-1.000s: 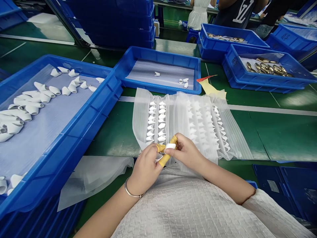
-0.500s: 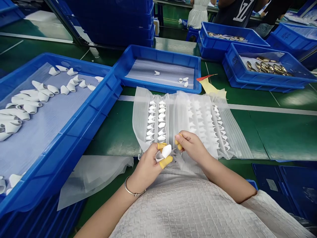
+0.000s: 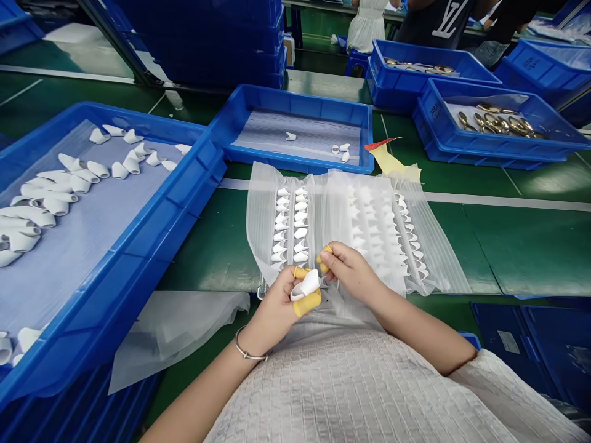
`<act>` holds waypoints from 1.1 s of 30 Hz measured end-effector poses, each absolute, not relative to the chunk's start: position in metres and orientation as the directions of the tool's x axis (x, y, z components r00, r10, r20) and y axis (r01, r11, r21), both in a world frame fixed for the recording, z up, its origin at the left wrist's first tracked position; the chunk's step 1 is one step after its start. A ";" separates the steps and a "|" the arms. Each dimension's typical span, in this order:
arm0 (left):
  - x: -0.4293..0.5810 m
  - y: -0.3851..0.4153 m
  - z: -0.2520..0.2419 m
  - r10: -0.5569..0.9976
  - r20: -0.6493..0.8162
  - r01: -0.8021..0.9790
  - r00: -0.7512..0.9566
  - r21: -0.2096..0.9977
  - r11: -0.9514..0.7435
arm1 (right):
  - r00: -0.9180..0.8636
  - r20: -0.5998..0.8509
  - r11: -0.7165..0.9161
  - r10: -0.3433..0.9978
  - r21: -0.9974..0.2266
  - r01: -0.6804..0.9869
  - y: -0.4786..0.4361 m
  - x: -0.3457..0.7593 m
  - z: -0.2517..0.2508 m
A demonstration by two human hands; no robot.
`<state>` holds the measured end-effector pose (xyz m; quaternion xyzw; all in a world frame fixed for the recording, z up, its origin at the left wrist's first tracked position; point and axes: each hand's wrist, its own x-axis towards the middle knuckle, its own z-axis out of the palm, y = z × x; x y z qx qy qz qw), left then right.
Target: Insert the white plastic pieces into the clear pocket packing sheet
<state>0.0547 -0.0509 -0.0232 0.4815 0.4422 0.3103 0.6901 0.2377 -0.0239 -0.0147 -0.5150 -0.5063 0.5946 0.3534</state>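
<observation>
The white piece (image 3: 311, 282) was at the near edge of the worktop (image 3: 207, 258), lifted in front of the person's body and tilted, with its rounded end up and its hollow end low at 7 o'clock. The left hand (image 3: 277, 307) grasped it between thumb and finger, both in yellow covers (image 3: 307, 303); a bracelet (image 3: 244, 354) circled that wrist. The right hand (image 3: 346, 266), just off at 2 to 3 o'clock from the piece, had its fingers curled in and the tips brought together, also in yellow; whether they pinched anything could not be made out.

Beyond the hands, from 12 to 2 o'clock, lay a ridged wrap (image 3: 446, 264) with similar pieces in columns, some seen hazily through it. At 8 to 9 o'clock a loose sheet (image 3: 180, 326) hung by the edge.

The large tray (image 3: 180, 212) at 9 to 10 o'clock held many more pieces; the tray at 12 (image 3: 305, 162) held a few. A yellow tag (image 3: 394, 162) lay at 1 to 2. At 2 o'clock another tray (image 3: 498, 157) carried gold-coloured parts (image 3: 498, 123), and a stack of trays (image 3: 207, 43) rose at 11.
</observation>
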 end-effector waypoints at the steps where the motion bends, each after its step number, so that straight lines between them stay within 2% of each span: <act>1: 0.054 -0.051 -0.025 0.842 -0.323 -0.043 0.433 0.925 0.377 | -0.210 -0.248 -0.236 0.946 -0.968 0.081 -0.023 0.239 -0.014; 4: 0.053 -0.051 -0.030 0.833 -0.331 -0.109 0.443 0.902 0.417 | -0.216 -0.223 -0.220 0.951 -0.975 0.038 -0.025 0.241 -0.011; 8: 0.054 -0.049 -0.032 0.848 -0.323 -0.101 0.420 0.912 0.398 | -0.266 -0.227 -0.223 0.937 -0.974 0.047 -0.029 0.241 -0.008; 12: 0.056 -0.048 -0.028 0.888 -0.313 0.057 0.337 0.948 0.313 | -0.301 -0.243 -0.224 0.922 -0.970 0.098 -0.033 0.238 -0.012; 17: 0.053 -0.050 -0.027 0.943 -0.186 0.324 0.275 0.942 0.092 | -0.302 -0.300 -0.222 0.905 -0.938 0.266 -0.036 0.231 -0.016; 24: 0.050 -0.050 -0.028 0.934 -0.185 0.421 0.306 0.906 0.041 | -0.305 -0.177 -0.064 0.936 -0.935 0.349 -0.037 0.231 -0.016; 27: 0.052 -0.050 -0.024 0.923 -0.224 0.369 0.313 0.924 0.100 | -0.310 -0.152 -0.054 0.938 -0.952 0.303 -0.033 0.232 -0.017; 31: 0.055 -0.050 -0.023 0.891 -0.257 0.133 0.374 0.966 0.222 | -0.208 -0.258 -0.242 0.944 -0.965 0.098 -0.025 0.236 -0.020; 33: 0.055 -0.051 -0.024 0.875 -0.279 0.057 0.396 0.958 0.280 | -0.192 -0.284 -0.286 0.939 -0.958 0.021 -0.023 0.239 -0.020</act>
